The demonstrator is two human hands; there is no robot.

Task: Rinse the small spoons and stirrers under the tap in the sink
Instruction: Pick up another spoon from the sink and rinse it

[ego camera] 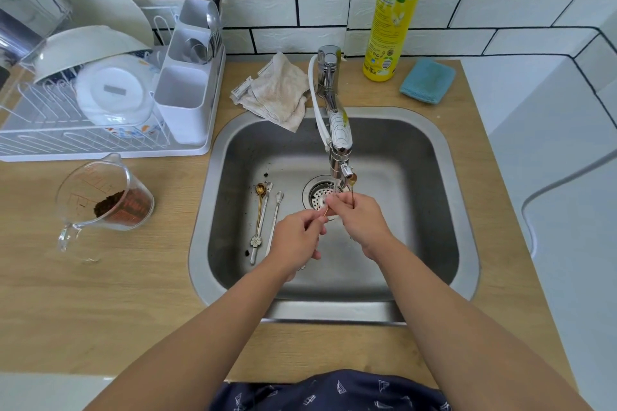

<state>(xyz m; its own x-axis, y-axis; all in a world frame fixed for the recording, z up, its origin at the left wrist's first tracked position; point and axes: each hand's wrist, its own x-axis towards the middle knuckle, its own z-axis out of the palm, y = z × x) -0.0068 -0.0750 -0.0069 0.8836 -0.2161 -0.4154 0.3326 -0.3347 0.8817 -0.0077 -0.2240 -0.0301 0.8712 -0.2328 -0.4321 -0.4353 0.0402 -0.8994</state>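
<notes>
Head view: the wooden counter (100,294) surrounds a steel sink (444,210), with the tap (337,130) at its 12 o'clock running water over the drain (315,193). At the counter's 10 o'clock stands a dish rack (40,130); at 9, a measuring cup (100,200). Over the drain, the left hand (295,238) pinches one end of a thin gold stirrer (324,213). The right hand (359,220) grips a gold spoon (352,181) upright beside the stream. Three spoons (263,220) lie at the basin's 9 o'clock.
</notes>
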